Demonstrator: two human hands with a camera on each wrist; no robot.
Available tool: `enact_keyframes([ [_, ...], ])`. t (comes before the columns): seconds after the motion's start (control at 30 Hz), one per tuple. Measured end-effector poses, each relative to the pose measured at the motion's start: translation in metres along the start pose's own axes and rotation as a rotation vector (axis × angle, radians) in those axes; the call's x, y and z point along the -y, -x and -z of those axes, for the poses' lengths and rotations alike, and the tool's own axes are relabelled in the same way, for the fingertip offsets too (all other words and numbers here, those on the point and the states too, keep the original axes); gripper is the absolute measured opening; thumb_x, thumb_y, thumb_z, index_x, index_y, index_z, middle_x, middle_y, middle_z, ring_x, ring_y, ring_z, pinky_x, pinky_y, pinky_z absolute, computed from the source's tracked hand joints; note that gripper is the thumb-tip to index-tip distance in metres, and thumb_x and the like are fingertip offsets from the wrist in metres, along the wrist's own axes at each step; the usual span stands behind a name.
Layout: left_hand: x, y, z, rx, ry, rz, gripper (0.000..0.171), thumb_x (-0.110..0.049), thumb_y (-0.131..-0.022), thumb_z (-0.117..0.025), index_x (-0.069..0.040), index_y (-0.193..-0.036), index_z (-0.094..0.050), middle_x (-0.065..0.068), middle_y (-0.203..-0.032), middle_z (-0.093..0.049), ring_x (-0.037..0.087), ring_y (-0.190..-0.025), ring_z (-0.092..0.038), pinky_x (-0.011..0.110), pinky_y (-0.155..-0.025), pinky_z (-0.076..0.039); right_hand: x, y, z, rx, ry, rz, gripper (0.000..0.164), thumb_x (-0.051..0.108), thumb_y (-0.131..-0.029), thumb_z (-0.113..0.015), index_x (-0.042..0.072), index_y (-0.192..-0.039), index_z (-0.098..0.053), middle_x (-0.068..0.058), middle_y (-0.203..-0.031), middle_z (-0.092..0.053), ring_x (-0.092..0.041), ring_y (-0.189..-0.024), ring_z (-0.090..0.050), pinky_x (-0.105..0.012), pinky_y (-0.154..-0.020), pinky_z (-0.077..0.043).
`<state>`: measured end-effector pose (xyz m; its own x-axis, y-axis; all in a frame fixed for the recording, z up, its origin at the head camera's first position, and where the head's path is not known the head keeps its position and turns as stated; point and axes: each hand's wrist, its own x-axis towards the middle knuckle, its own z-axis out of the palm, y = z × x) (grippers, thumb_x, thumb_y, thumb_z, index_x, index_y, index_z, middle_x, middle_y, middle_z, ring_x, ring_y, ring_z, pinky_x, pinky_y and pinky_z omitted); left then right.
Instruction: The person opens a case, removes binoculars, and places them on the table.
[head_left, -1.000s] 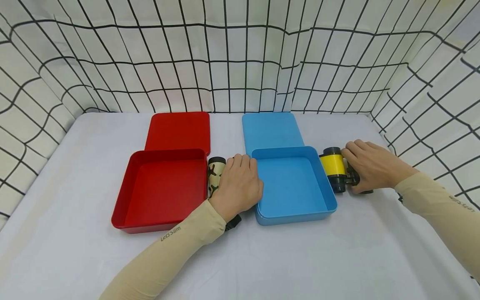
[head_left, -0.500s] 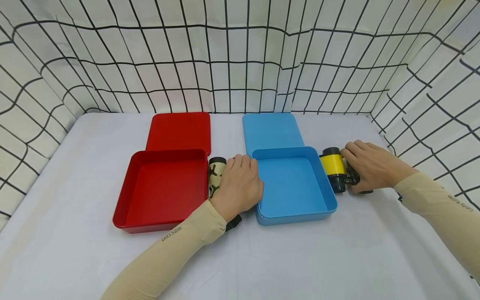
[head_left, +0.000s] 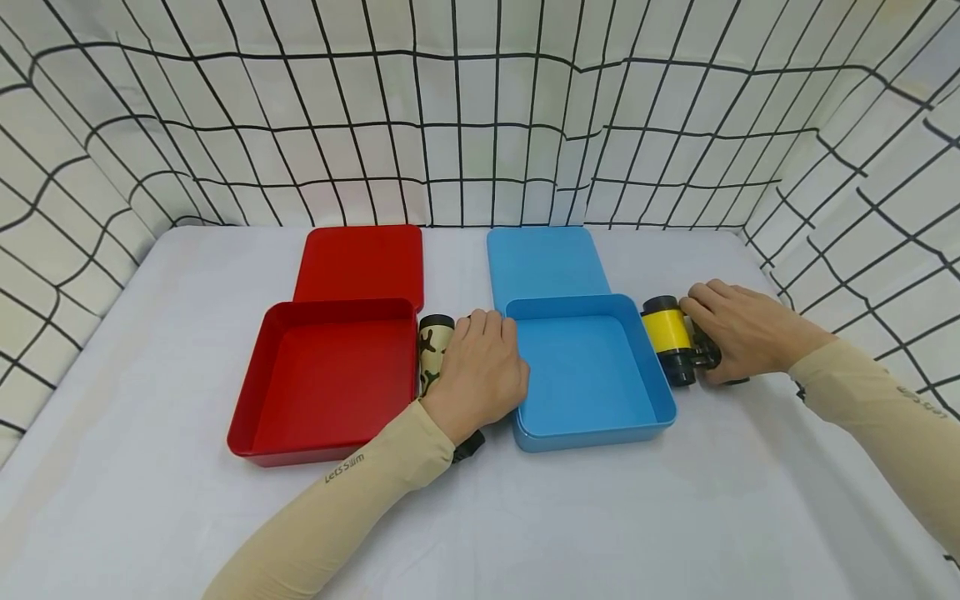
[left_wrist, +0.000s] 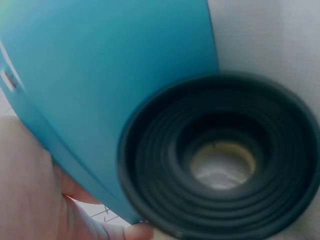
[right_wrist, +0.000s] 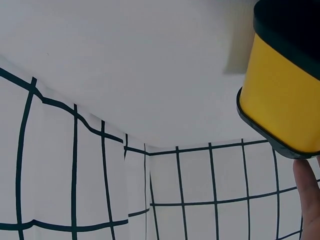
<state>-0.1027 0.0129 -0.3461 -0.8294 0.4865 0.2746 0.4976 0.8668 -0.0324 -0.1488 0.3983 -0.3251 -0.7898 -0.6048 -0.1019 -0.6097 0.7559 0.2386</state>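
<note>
My left hand [head_left: 480, 371] grips a pair of camouflage binoculars [head_left: 433, 354] lying between the red box [head_left: 322, 383] and the blue box [head_left: 585, 367]. Most of their right side is hidden beneath the fingers. In the left wrist view their black eyecup [left_wrist: 280, 150] fills the lower right, with the blue box behind it. To the right of the blue box, my right hand [head_left: 746, 329] holds yellow and black binoculars [head_left: 666, 331] by their right half. The right wrist view catches a yellow barrel [right_wrist: 282, 95] with a finger [right_wrist: 306, 190] at its end.
The red lid [head_left: 360, 262] and blue lid [head_left: 547, 260] lie behind their boxes. Both boxes hold nothing inside. White cloth [head_left: 570, 525] covers the table, and a white backdrop with a black grid [head_left: 457, 117] rises at the back and sides.
</note>
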Motion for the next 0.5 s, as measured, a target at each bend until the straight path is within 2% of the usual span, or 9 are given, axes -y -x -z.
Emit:
enact_keyframes([
  [0.5, 0.0013, 0.0012, 0.0039, 0.022, 0.028, 0.002, 0.019, -0.023, -0.098, -0.051, -0.006, -0.091, -0.055, 0.011, -0.084, -0.056, 0.024, -0.083, -0.051, 0.036, -0.073, -0.038, 0.0029, -0.002, 0.0055, 0.023, 0.011, -0.012, 0.088, 0.049, -0.06, -0.093, 0.008, -0.129, -0.056, -0.009, -0.115, -0.058, -0.024, -0.1, -0.056, -0.046, -0.095, -0.058],
])
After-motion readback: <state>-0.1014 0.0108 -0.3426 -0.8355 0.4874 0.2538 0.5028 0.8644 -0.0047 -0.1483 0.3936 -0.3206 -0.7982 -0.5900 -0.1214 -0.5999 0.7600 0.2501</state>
